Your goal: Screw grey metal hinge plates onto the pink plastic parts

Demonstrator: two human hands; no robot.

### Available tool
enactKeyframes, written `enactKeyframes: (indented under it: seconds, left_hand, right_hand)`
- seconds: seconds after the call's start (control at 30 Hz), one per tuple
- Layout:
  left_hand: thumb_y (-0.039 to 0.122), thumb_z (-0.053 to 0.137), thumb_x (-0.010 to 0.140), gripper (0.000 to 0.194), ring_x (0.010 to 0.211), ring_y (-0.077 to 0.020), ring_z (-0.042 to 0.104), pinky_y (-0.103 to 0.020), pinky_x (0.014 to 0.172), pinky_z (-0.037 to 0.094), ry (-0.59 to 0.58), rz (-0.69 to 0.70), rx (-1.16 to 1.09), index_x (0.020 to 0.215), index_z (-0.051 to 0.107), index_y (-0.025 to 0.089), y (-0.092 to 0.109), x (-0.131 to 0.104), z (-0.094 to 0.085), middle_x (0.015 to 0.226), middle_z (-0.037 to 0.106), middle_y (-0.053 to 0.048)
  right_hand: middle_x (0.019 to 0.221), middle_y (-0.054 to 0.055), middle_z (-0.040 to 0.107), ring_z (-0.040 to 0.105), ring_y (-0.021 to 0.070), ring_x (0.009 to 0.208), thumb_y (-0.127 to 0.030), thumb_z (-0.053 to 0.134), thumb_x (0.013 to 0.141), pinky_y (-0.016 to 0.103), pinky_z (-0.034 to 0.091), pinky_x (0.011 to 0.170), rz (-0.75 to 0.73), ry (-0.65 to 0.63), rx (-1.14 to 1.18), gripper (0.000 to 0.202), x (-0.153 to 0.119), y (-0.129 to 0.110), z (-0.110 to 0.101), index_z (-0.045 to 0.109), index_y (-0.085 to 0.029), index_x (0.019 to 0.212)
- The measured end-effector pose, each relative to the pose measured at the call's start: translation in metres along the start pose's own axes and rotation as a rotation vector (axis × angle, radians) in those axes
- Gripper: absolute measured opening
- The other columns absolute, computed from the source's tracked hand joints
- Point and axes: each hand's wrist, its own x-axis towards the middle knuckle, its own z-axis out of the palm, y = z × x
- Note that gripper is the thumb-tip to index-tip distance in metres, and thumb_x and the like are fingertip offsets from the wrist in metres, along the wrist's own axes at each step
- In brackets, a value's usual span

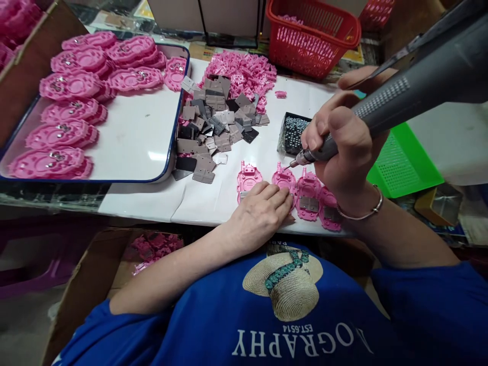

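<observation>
My right hand point(345, 129) is wrapped round a grey electric screwdriver point(385, 104), which slants down to the left. Its bit points at the upper part of a pink plastic casing point(284, 177), seemingly touching it. My left hand point(263, 206) lies palm down, fingers stretched flat over the lower part of that casing and partly over the pink casing point(249, 178) to its left. What is under the palm is hidden. To the right, more pink casings point(308, 190) stand in the row, with grey metal plates point(308, 204) in them. A black box of screws point(295, 133) sits just behind.
A blue-rimmed white tray point(129, 137) at left bears stacked pink casings point(72, 84). Loose metal plates point(217, 117) and a heap of small pink parts point(244, 71) lie mid-table. Behind stands a red basket point(308, 46); at right, a green tray point(407, 157). A cardboard box point(91, 264) is below.
</observation>
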Motion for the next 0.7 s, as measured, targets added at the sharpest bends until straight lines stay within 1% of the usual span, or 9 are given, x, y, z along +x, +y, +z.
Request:
enactKeyframes:
  seconds: [0.1,0.17,0.3,0.4,0.47,0.53,0.6,0.67,0.7]
  left_hand:
    - [0.03,0.056,0.097,0.022,0.093,-0.0212,0.062,-0.037,0.085,0.044,0.116,-0.016,-0.041,0.105,0.065,0.011,-0.004,-0.001,-0.005,0.11,0.071,-0.009]
    - [0.029,0.058,0.096,0.019,0.089,-0.0202,0.061,-0.035,0.082,0.044,0.217,-0.091,-0.068,0.101,0.065,0.012,-0.008,0.0,-0.011,0.102,0.072,-0.008]
    - [0.036,0.06,0.095,0.031,0.083,-0.0193,0.06,-0.033,0.074,0.043,0.316,-0.25,-0.125,0.112,0.063,0.01,-0.014,0.007,-0.019,0.094,0.07,-0.009]
    - [0.042,0.059,0.095,0.035,0.084,-0.018,0.061,-0.032,0.074,0.044,0.29,-0.283,-0.221,0.114,0.064,0.012,-0.017,0.011,-0.02,0.093,0.069,-0.008]
    - [0.044,0.059,0.094,0.036,0.083,-0.0173,0.061,-0.032,0.074,0.044,0.278,-0.297,-0.255,0.111,0.066,0.014,-0.017,0.011,-0.019,0.093,0.069,-0.007]
    - [0.045,0.059,0.094,0.036,0.083,-0.018,0.061,-0.033,0.074,0.044,0.268,-0.282,-0.212,0.108,0.066,0.013,-0.014,0.008,-0.02,0.093,0.069,-0.008]
    - [0.043,0.059,0.095,0.034,0.087,-0.02,0.062,-0.035,0.076,0.044,0.212,-0.207,-0.136,0.107,0.066,0.012,-0.01,0.004,-0.019,0.099,0.071,-0.009]
    - [0.041,0.057,0.096,0.033,0.096,-0.0225,0.062,-0.038,0.083,0.044,0.096,-0.094,-0.08,0.11,0.065,0.012,-0.004,0.001,-0.016,0.109,0.071,-0.011]
    - [0.039,0.056,0.096,0.033,0.101,-0.0233,0.061,-0.039,0.086,0.044,0.041,-0.046,-0.057,0.112,0.065,0.012,-0.001,-0.001,-0.013,0.113,0.07,-0.011]
  right_hand:
    - [0.067,-0.004,0.041,0.037,0.0091,0.044,-0.028,0.068,0.081,0.028,0.034,0.043,0.009,0.015,-0.018,0.022,0.004,-0.012,0.002,0.052,-0.026,0.097]
    - [0.069,-0.002,0.038,0.035,0.0094,0.045,-0.032,0.066,0.08,0.029,0.033,0.043,0.034,0.025,-0.059,0.022,0.005,-0.019,0.002,0.051,-0.027,0.095]
    - [0.069,-0.002,0.031,0.031,0.0113,0.046,-0.057,0.06,0.08,0.03,0.032,0.046,0.043,0.036,-0.238,0.037,0.005,-0.033,0.002,0.046,-0.03,0.1]
    - [0.069,-0.001,0.035,0.038,0.0152,0.051,-0.068,0.052,0.081,0.032,0.034,0.05,0.065,-0.05,-0.357,0.044,0.001,-0.048,0.003,0.046,-0.032,0.106]
    - [0.068,0.0,0.037,0.04,0.0159,0.05,-0.063,0.054,0.082,0.033,0.035,0.05,0.101,-0.075,-0.335,0.038,-0.002,-0.056,0.003,0.048,-0.033,0.105]
    - [0.067,0.0,0.038,0.038,0.0149,0.048,-0.053,0.058,0.083,0.033,0.036,0.049,0.094,-0.007,-0.268,0.03,-0.006,-0.06,0.0,0.05,-0.031,0.102]
    - [0.069,0.001,0.041,0.042,0.0152,0.05,-0.053,0.061,0.082,0.034,0.039,0.05,0.033,0.096,-0.286,0.032,-0.009,-0.058,-0.006,0.052,-0.03,0.102]
    - [0.079,0.004,0.048,0.056,0.0189,0.064,-0.06,0.058,0.084,0.037,0.046,0.06,-0.058,0.151,-0.383,0.04,-0.012,-0.053,-0.015,0.053,-0.029,0.108]
    - [0.09,0.006,0.053,0.062,0.0223,0.079,-0.061,0.056,0.086,0.039,0.049,0.069,-0.11,0.16,-0.43,0.041,-0.013,-0.052,-0.02,0.054,-0.029,0.113]
